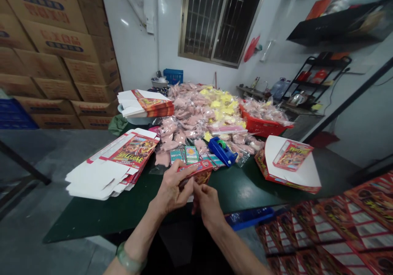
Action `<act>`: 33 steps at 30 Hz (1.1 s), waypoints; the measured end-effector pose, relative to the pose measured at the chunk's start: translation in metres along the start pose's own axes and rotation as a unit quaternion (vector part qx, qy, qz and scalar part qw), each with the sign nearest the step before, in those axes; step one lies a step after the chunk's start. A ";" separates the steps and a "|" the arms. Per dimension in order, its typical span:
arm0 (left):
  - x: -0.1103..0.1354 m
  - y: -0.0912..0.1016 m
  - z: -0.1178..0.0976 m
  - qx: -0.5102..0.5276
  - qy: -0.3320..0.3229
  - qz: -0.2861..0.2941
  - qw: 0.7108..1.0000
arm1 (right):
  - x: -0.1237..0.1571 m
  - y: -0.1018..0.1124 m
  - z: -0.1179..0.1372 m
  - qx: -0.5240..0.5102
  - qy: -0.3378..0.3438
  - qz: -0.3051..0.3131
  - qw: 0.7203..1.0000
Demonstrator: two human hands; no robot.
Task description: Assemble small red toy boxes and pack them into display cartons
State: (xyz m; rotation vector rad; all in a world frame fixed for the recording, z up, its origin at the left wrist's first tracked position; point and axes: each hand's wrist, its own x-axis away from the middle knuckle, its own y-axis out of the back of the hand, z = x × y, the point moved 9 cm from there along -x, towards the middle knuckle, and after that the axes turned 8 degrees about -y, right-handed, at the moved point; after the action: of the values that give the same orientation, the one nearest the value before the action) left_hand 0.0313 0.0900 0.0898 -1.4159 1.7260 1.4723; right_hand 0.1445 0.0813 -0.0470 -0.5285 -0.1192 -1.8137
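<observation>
At the near edge of the green table, my left hand (pixel 172 188) is closed around a small red printed box (pixel 202 174). My right hand (pixel 209 204) is pinched at the box's near end, thumb against fingers; the exact part it grips is hidden. Just beyond the box lie small stacks of cards (pixel 191 154) and a blue tape dispenser (pixel 222 152) with green tape. Flattened printed boxes (pixel 123 160) are stacked to the left. On the right, one small finished-looking box (pixel 293 155) lies in a white-lined open display carton (pixel 272 172).
A heap of bagged pink and yellow plush pieces (pixel 196 111) covers the table's back. Behind it on the right is a red basket (pixel 260 126) of more bags. Another carton stack (pixel 153 107) stands back left. Many printed cartons (pixel 325 226) fill the lower right.
</observation>
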 end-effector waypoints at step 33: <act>0.116 0.030 0.068 0.083 0.388 -0.083 0.914 | -0.163 -0.043 0.179 0.610 0.230 -0.088 0.754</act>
State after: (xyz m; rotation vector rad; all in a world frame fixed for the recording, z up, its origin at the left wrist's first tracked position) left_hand -0.0550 0.1023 -0.0169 -2.1589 2.0207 0.6637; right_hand 0.1921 0.3007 0.0531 0.8830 -0.9537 -1.5766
